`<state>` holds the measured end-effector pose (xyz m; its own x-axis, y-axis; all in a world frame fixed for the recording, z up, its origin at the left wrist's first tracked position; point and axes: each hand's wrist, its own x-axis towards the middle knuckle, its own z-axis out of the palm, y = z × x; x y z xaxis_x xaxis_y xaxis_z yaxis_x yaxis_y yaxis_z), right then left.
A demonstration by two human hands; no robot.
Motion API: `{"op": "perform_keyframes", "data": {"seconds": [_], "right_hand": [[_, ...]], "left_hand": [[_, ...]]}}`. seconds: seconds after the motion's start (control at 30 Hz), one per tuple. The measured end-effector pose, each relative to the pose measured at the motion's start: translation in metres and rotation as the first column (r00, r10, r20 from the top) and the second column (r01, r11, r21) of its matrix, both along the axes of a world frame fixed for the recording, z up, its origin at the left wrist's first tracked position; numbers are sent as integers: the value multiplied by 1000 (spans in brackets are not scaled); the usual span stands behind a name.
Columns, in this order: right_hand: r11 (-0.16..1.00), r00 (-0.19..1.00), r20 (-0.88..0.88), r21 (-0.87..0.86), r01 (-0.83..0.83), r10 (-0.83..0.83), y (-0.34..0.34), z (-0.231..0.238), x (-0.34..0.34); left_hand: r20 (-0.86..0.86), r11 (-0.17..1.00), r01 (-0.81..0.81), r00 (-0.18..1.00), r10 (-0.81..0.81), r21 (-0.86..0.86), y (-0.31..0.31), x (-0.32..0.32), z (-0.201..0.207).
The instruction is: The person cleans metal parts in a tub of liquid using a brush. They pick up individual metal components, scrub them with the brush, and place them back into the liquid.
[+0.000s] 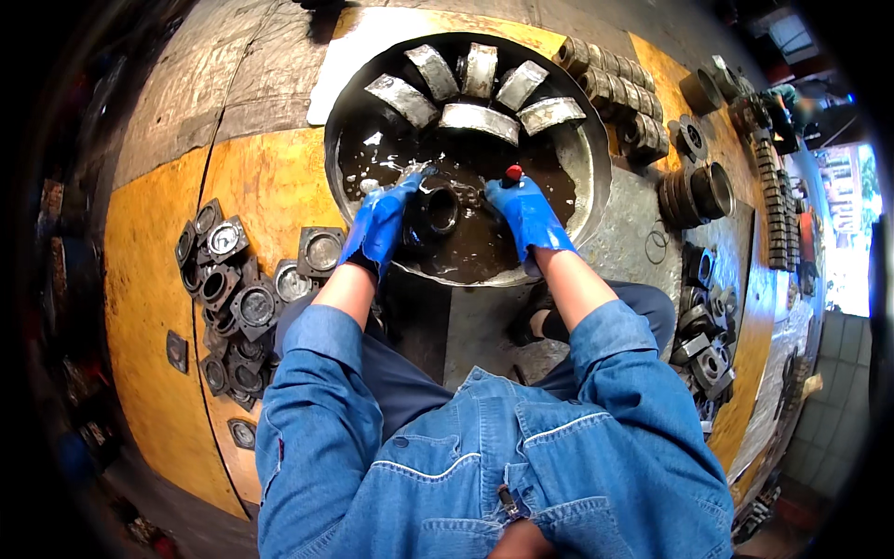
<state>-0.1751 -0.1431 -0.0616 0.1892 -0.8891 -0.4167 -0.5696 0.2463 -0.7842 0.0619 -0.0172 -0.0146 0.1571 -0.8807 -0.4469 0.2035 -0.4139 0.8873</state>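
Both of my hands wear blue rubber gloves and are over a round metal tub (596, 177) of dark, splashing liquid. My left hand (386, 216) is closed against the side of a dark, hollow round metal part (441, 211), its fingertips blurred by splashes and foam. My right hand (523, 211) is closed round a tool with a red end (513, 172) that sticks up above the fist; the rest of the tool is hidden. Along the tub's far side lie several curved grey metal pieces (480, 121), partly out of the liquid.
Dark flanged metal parts (253, 306) are heaped on the yellow board left of me. More metal parts (708, 359) lie to my right. Rows of ribbed metal cylinders (615, 88) stand beyond the tub at the right, near wide metal rings (697, 194). Two thin rings (656, 247) lie beside the tub.
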Motion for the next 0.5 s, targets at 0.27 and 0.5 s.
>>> {"op": "perform_keyframes", "data": {"seconds": [0.27,0.5], "right_hand": [[996,860,505,-84,-35,73,37,30,67],[491,701,25,-731,-473,713,88,31,48]], "left_hand": [[673,993,91,730,-117,74,-4,11,-28],[350,991,-111,933,81,68,6,9,-12]]}}
